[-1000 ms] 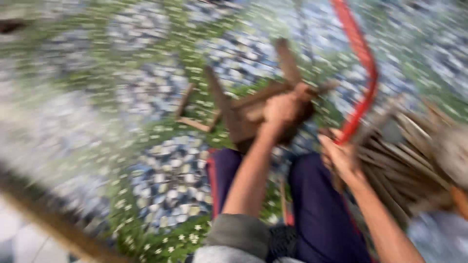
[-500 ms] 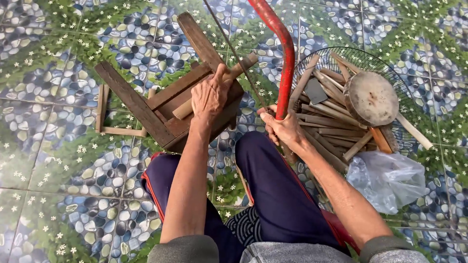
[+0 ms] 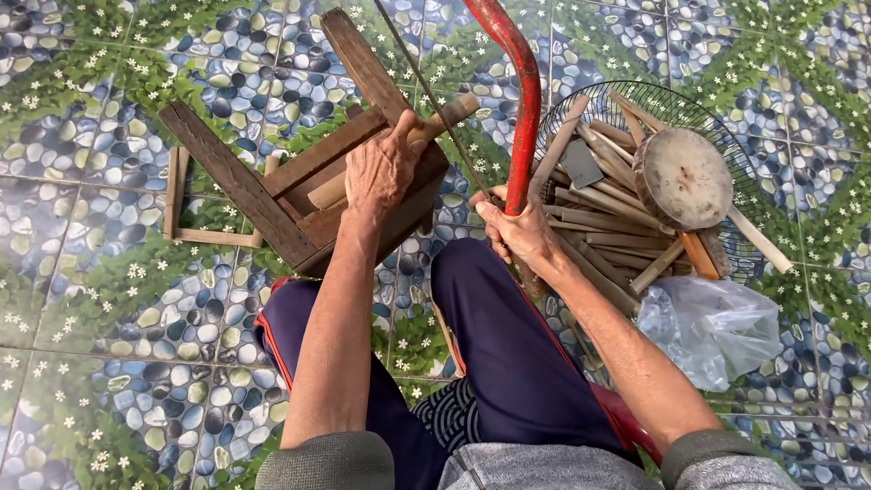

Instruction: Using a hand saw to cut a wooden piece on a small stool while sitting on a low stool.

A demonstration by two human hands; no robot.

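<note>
Underfoot, the floor point(image 3: 109, 363) is tiled with printed pebbles, leaves and small white flowers, and it carries everything we see. Largest on it is a dark wooden frame point(image 3: 272, 195) of crossed planks, lying toward the far left part of the floor, just ahead of our left knee. A smaller, paler wooden rectangle point(image 3: 195, 227) lies flat on the tiles at its left side. Toward the far right sits a round wire basket point(image 3: 726, 118), filled with split sticks point(image 3: 599, 227) and a round wooden disc point(image 3: 683, 177) lying on top of them. A crumpled clear plastic bag point(image 3: 717, 331) lies on the tiles just near of the basket.

Our left hand point(image 3: 386, 168) presses down on a pale stick point(image 3: 445, 118) laid across the frame, fingers curled over it so the grip is pinching the stick against the wood. Our right hand point(image 3: 519, 231) has its grip wrapped tight around the handle end of a red-framed saw point(image 3: 522, 109), between the frame and the basket. The saw's thin blade point(image 3: 435, 104) crosses the stick beside the left thumb; we cannot tell whether it bites into the wood.
</note>
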